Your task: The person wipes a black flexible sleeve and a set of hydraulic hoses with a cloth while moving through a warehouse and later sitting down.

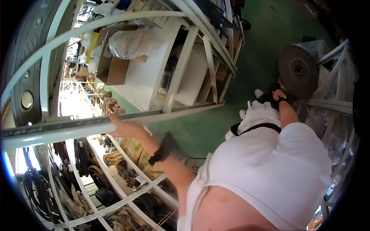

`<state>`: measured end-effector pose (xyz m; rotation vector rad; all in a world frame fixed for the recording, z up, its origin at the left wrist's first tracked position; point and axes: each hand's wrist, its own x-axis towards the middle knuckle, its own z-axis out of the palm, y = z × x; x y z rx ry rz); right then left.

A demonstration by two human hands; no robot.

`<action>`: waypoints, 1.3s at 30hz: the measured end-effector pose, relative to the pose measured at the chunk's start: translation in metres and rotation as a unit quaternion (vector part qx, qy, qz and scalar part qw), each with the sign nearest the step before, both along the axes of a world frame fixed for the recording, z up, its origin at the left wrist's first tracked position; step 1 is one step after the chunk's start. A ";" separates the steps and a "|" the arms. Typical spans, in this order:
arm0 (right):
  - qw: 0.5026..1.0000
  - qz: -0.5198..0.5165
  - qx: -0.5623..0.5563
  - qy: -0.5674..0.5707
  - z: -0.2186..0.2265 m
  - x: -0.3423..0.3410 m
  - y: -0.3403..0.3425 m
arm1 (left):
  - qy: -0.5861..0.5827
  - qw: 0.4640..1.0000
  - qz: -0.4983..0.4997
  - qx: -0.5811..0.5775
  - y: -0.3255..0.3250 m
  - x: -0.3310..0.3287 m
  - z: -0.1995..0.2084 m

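Note:
My left hand (pixel 118 125) reaches out to the left and is closed over a long white metal rail (pixel 162 116) of the shelving. My right hand (pixel 278 94) is low on the right, its fingers curled beside the lower left edge of a rusty round flywheel (pixel 299 70). The hand is small in the picture, and I cannot make out what is in it, if anything. The flywheel stands on edge, with a ring of holes at its centre. Dark bands are on both wrists.
White shelving (pixel 185 65) stands ahead, with a cardboard box (pixel 115 69) and a plastic-wrapped bundle (pixel 131 43). Lower left shelves carry black hoops (pixel 36 188) and several metal parts (pixel 125 171). A dark perforated panel (pixel 27 65) is at far left. The floor (pixel 266 34) is green.

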<state>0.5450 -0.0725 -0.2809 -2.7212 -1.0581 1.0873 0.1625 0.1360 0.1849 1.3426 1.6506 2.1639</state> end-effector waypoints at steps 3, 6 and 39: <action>0.994 -0.055 0.094 -0.019 -0.085 0.010 0.000 | -0.025 0.999 -0.008 0.029 0.004 0.001 0.006; 0.992 -0.028 0.126 0.014 0.016 -0.006 0.030 | -0.055 0.998 0.014 0.027 -0.004 -0.011 0.001; 0.928 0.371 -0.008 0.023 0.058 0.066 0.063 | -0.003 0.995 -0.021 0.100 0.011 -0.011 -0.015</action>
